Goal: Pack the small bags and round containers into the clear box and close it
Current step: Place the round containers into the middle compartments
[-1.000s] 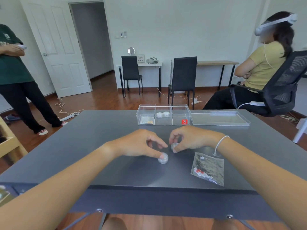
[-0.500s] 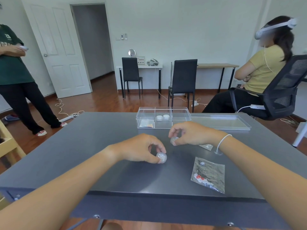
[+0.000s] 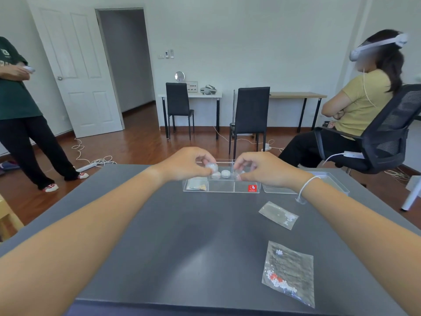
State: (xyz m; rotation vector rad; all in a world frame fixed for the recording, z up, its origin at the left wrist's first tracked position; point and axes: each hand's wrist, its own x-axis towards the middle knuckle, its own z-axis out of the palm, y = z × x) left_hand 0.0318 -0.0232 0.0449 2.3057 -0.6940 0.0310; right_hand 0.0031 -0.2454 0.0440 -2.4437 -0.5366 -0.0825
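Note:
The clear box point(image 3: 222, 187) with three compartments stands at the far side of the grey table. My left hand point(image 3: 185, 164) holds a small round container point(image 3: 211, 166) over the middle compartment, where two white round containers point(image 3: 225, 173) lie. My right hand point(image 3: 257, 167) pinches another round container point(image 3: 239, 174) above the right compartment. A small bag point(image 3: 197, 185) lies in the left compartment. Two small bags rest on the table: one with white beads point(image 3: 278, 215) and a larger one with red and white beads point(image 3: 288, 273).
The box's clear lid point(image 3: 330, 179) lies to the right of the box. The grey table point(image 3: 182, 236) ends just behind the box. One person stands at the far left, another sits on an office chair at the right. Cables run across the wooden floor.
Both hands lifted their round containers off the table and carried them forward to the clear box. The second small bag, hidden under my right wrist before, is now uncovered.

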